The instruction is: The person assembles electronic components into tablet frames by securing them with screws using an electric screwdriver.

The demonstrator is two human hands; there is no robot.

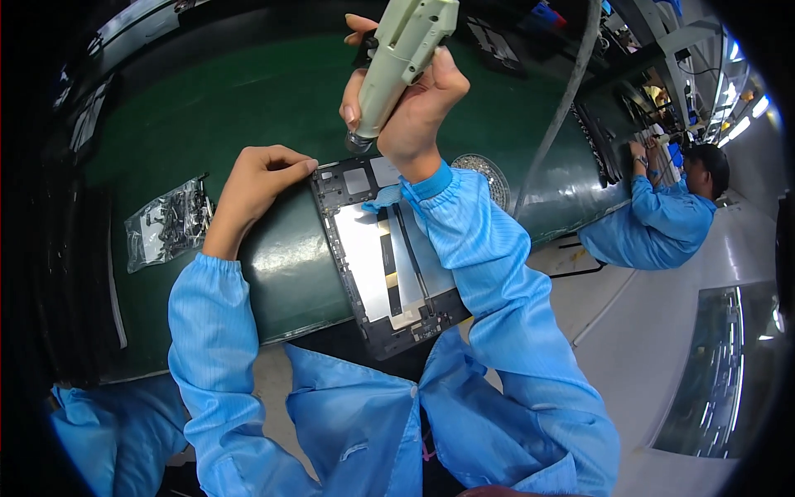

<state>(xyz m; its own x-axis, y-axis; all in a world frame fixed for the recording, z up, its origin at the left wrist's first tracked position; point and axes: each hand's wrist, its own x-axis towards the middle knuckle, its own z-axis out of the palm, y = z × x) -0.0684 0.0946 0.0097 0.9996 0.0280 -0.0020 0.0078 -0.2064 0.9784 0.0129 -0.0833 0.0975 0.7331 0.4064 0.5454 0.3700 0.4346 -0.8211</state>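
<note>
Tablet, one, opened, inner side up: silver plate, dark frame, black strips along its length. Place, head view: on the green surface, set aslant before the person, its near end jutting past the edge toward the lap.

Left hand: thumb and forefinger closed together on the tablet's far left corner; remaining fingers curled.

Right hand: fingers wrapped round a pale green tool, gun-shaped, dark tip pointing down, apart from the tablet and above its far end.

Adjacent items: clear bag of small dark parts, left of the left hand; round dish of small pieces, beyond the right sleeve; grey hose, right of the dish; co-worker in blue, seated well apart at far right.

Step in hand, by judgement: tool work at the tablet's far end, the left hand steadying. Next move, by judgement: calls for a still corner and a well-aimed tip, the sleeve kept off the exposed parts.
</note>
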